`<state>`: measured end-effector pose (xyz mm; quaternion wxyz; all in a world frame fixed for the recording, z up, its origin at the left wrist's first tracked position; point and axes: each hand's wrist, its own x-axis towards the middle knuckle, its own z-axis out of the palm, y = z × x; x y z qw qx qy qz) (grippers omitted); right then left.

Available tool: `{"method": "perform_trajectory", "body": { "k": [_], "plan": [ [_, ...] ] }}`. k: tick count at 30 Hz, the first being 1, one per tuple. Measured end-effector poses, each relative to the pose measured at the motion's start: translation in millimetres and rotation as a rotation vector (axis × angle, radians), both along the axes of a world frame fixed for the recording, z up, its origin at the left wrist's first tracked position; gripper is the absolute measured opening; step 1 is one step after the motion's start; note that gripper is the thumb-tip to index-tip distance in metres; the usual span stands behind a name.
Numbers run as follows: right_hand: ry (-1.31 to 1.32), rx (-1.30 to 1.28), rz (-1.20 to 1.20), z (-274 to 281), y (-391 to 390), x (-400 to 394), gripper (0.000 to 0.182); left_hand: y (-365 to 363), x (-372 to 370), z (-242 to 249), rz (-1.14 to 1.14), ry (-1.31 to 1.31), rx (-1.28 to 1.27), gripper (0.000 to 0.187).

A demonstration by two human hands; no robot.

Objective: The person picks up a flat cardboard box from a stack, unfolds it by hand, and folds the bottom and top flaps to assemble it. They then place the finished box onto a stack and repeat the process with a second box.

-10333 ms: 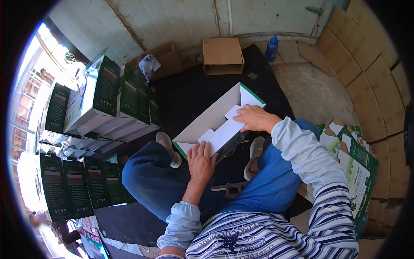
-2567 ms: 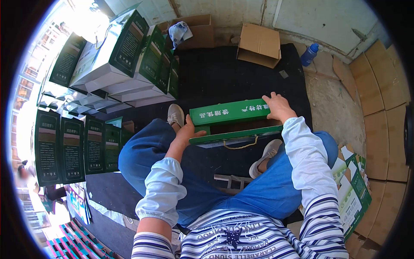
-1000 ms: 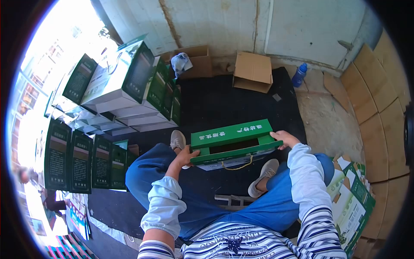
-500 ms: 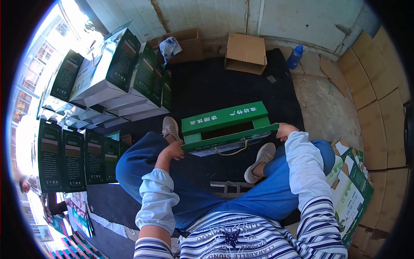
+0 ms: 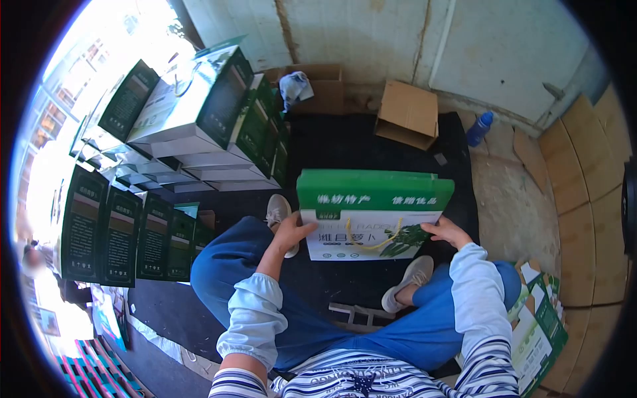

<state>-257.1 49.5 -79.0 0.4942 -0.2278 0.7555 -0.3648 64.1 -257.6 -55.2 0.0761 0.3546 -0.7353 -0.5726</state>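
Observation:
A green and white gift box (image 5: 371, 222) with printed lettering and a radish picture stands between my legs, its broad front facing me. A yellow rope handle (image 5: 378, 247) hangs on that front. My left hand (image 5: 294, 230) grips the box's left edge, thumb on the front face and the other fingers partly hidden. At the opposite edge, my right hand (image 5: 449, 232) holds the box with its fingertips on the lower right of the front. The green top part looks folded over, and the inside is hidden from view.
Stacked green and white boxes (image 5: 192, 126) rise at the left, with more boxes (image 5: 119, 232) nearer me. Flat printed cartons (image 5: 534, 331) lie at my right beside brown cartons (image 5: 584, 219). Farther back are an open cardboard box (image 5: 408, 114) and a blue bottle (image 5: 480, 129).
The box has been tilted so its printed front now faces me; before, its open top and green flap showed. Both hands stay on its sides. The camera view has shifted.

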Motion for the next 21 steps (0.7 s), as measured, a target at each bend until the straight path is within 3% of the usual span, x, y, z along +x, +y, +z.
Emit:
{"method": "perform_trajectory", "body": {
  "k": [4, 7, 11, 16, 19, 21],
  "plan": [
    [0.049, -0.243, -0.194, 37, -16, 0, 0.069, -11, -23, 52, 0.153, 0.43, -0.177, 0.057],
    [0.109, -0.459, -0.31, 68, -38, 5, 0.061, -13, -28, 142, 0.219, 0.518, -0.545, 0.05],
    [0.1, -0.718, -0.356, 117, -86, 6, 0.059, -28, -16, 269, 0.193, 0.473, -1.016, 0.048],
    [0.166, -1.011, -0.195, 214, -177, 55, 0.057, -109, 21, 398, 0.214, 0.28, -1.154, 0.053],
    [0.137, -0.922, -0.132, 258, -234, 88, 0.059, -194, 39, 442, 0.183, 0.272, -1.207, 0.052],
    [0.211, -0.894, -0.112, 269, -277, 103, 0.064, -241, 34, 440, 0.295, 0.015, -1.209, 0.053]
  ]
}}
